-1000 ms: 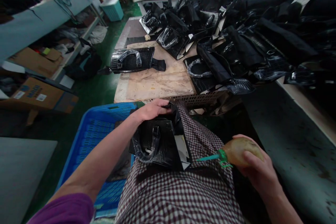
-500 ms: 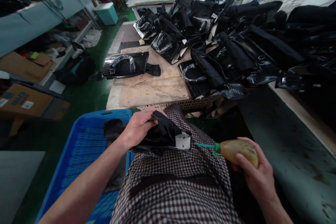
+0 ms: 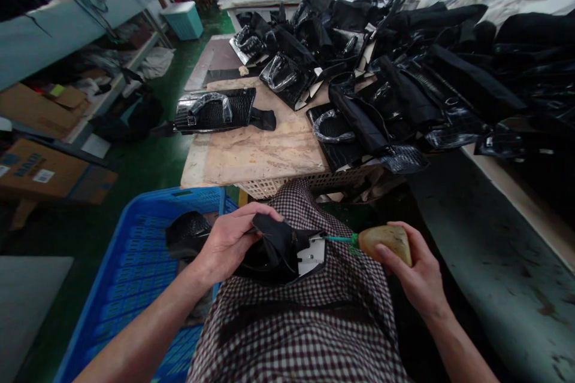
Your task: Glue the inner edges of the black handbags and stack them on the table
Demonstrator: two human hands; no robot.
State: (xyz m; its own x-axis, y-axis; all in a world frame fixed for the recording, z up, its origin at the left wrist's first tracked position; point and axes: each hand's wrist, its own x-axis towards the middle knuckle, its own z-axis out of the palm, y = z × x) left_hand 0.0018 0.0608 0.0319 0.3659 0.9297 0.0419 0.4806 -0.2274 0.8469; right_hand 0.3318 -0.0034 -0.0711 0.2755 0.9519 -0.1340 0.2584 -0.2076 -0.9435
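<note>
Across my lap, on a checked apron, lies a black handbag piece. My left hand is closed on its upper edge, fingers partly hidden by the black cloth. A white panel with small metal dots shows at the piece's right end. My right hand is wrapped round a yellowish squeeze bottle, tilted sideways with a thin green nozzle. The nozzle's tip is at the upper edge of the white panel; whether it touches cannot be made out.
A blue plastic basket stands at my left. Ahead, a worn board bears one black bag, with a heap of black bags behind and to the right. Cardboard boxes lie under the left bench. A grey surface runs along my right.
My right hand has brought the bottle left, so its nozzle has come up to the white panel. My left hand has tilted the handbag piece, showing more of the panel.
</note>
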